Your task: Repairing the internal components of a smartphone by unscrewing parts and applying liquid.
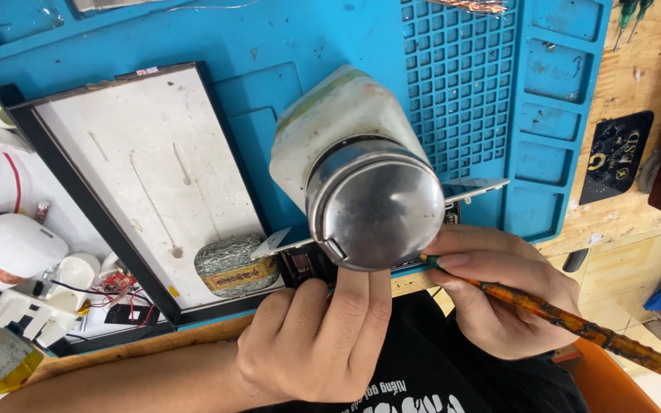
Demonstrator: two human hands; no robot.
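A white dispenser bottle (330, 130) with a round metal cap (376, 203) stands on the blue work mat (284, 46), close to the camera. Under it lies a thin flat device (476, 187) whose silver edge sticks out to the right. My left hand (315, 336) reaches up from below; two straight fingers run beneath the cap, which hides their tips, and the thumb curls beside a dark part (297, 265) of the device. My right hand (491, 291) grips a brush (575, 325) with a stained orange-brown handle, its front end pointing under the cap.
A black-framed white panel (147, 183) lies left on the mat, with a foil-wrapped block (231, 264) at its lower corner. Far left sit white plastic parts (17, 245), red wires and a small red board (116, 281). A black pad (613, 157) lies on the wooden bench at right.
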